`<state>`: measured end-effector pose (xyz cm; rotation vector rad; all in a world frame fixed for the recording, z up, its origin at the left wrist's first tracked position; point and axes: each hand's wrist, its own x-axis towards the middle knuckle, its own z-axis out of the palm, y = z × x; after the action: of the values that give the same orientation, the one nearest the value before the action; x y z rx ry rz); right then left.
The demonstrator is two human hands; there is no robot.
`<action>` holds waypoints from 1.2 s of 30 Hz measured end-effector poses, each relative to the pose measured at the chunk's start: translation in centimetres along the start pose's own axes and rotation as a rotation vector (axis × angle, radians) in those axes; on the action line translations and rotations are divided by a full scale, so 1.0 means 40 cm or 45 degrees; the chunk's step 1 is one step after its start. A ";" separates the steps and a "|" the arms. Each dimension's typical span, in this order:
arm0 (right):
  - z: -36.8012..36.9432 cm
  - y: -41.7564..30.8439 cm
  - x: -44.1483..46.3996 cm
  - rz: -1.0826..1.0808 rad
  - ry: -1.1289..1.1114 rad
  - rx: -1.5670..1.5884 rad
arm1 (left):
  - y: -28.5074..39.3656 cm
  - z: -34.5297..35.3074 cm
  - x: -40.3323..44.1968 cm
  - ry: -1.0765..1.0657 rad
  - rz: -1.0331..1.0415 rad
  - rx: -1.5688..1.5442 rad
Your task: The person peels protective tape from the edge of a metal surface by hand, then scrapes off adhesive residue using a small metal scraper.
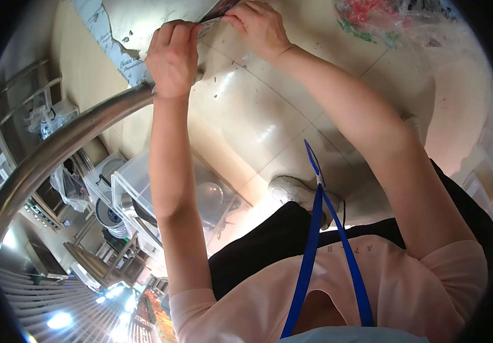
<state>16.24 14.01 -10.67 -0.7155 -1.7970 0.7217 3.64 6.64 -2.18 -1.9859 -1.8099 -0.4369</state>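
Observation:
At the top of the view, my left hand [172, 54] is closed, with its thumb and fingers on one end of a thin, pale strip [211, 22]. The other end of this strip is pinched by my right hand [259, 28], a little to the right. Beside my left hand lies a whitish panel [138, 26] with dark specks and a ragged edge. Light blue printed sheeting [99, 34] borders that panel. A dark edge runs just above the strip. The fingertips are partly hidden.
A curved metal rail [66, 134] passes at the left, ending near my left wrist. Clear plastic with red and green things [372, 20] lies at the upper right. Below are a tiled floor [246, 108], a shoe [292, 188], a blue lanyard [309, 246] and plastic bins [138, 177].

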 end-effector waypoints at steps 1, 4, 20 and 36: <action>-0.001 -0.002 -0.001 0.002 -0.010 0.003 | 0.001 0.002 -0.002 0.001 0.008 0.010; 0.024 0.011 -0.014 -0.028 0.023 -0.016 | -0.004 -0.003 0.002 -0.049 0.049 0.008; 0.097 0.021 -0.066 -0.014 -0.090 0.142 | -0.007 -0.024 0.013 -0.241 -0.031 -0.041; 0.046 -0.007 -0.021 -0.146 -0.006 -0.044 | -0.023 -0.014 -0.011 -0.120 -0.030 -0.169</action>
<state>14.72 12.94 -11.48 -0.6285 -1.8425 0.6181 2.71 6.03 -1.82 -2.1083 -1.9081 -0.4898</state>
